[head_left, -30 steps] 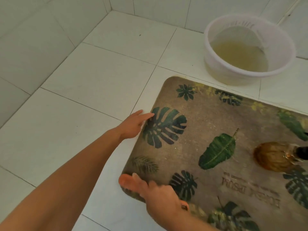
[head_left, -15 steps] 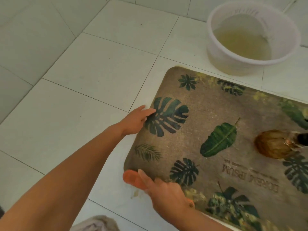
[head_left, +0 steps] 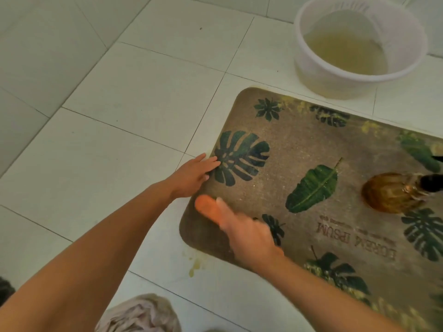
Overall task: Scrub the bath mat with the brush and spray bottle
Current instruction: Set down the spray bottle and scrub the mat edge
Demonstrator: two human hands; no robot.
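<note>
A brown bath mat [head_left: 299, 144] printed with green leaves lies on the white tiled floor. My left hand [head_left: 194, 174] presses flat on the mat's left edge, fingers straight, beside a dark monstera print. My right hand [head_left: 249, 236] grips an orange brush [head_left: 205, 207] whose tip sticks out past my fingers, lying on the mat's near left corner; the hand is motion-blurred. An amber spray bottle [head_left: 389, 192] with a dark top lies on its side on the mat at the right.
A white plastic basin [head_left: 309, 65] of yellowish water stands on the floor beyond the mat's far edge. Yellowish drips [head_left: 195, 264] mark the tile by the mat's near corner. A pale crumpled cloth [head_left: 141, 315] shows at the bottom edge.
My right hand with the brush has moved from the mat's near corner edge further onto the mat, toward my left hand. The left hand stays pressed on the edge.
</note>
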